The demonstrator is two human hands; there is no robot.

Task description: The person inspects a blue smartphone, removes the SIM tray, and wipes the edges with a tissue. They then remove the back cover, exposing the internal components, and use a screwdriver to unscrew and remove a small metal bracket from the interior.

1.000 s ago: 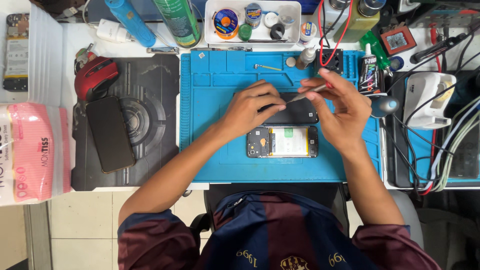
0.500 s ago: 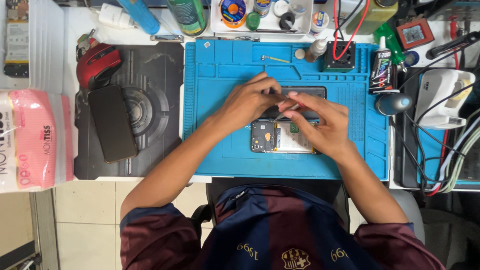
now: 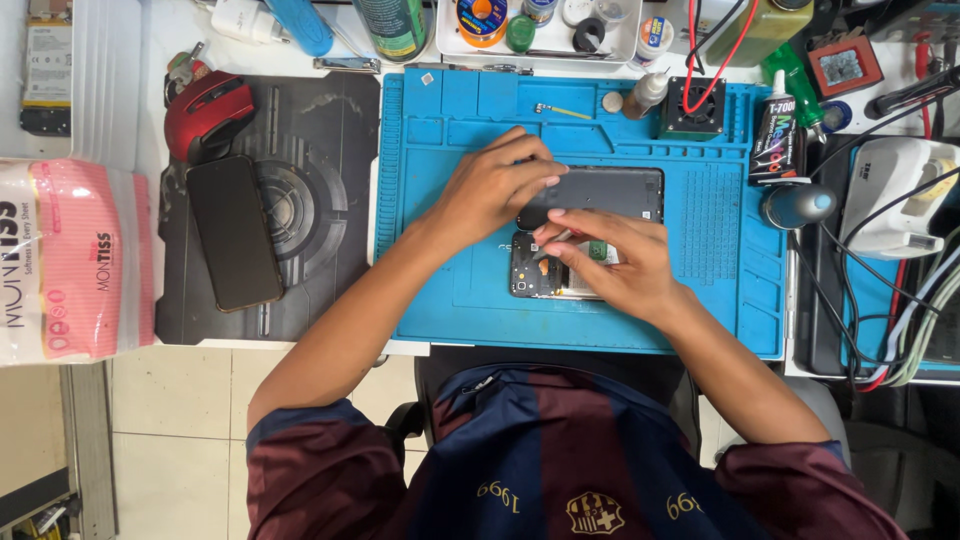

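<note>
your left hand [image 3: 495,185] rests curled over the near end of a dark back cover [image 3: 605,192], fingers closed down on it and on the top edge of the opened phone [image 3: 545,270] just below, pinning them to the blue silicone mat [image 3: 450,290]. your right hand [image 3: 610,265] is pinched narrow around a thin metal tool [image 3: 555,240], most likely tweezers, whose tip sits down inside the phone's exposed body; the hand covers much of the device, so you cannot tell exactly which part the tip touches.

the phone lies flat near the middle of the mat, between your two hands, touching or nearly touching the back cover above it. judge it as light and stiff but fragile: with the shell off, its board, thin ribbon connectors and battery are bare, and a slip of the metal tip could scratch or tear them. the mat looks grippy, so the phone should stay put under gentle pressure. hold it by its outer frame edges, as your left hand does now, not by anything inside. the back cover is thin plastic, light and a little flexible; take it by its long sides.

off the mat, a second dark phone [image 3: 235,232] lies on the black pad [image 3: 320,210] beside a red mouse [image 3: 208,115], well apart from your work. a glue tube [image 3: 778,140] stands at the mat's right edge.
</note>
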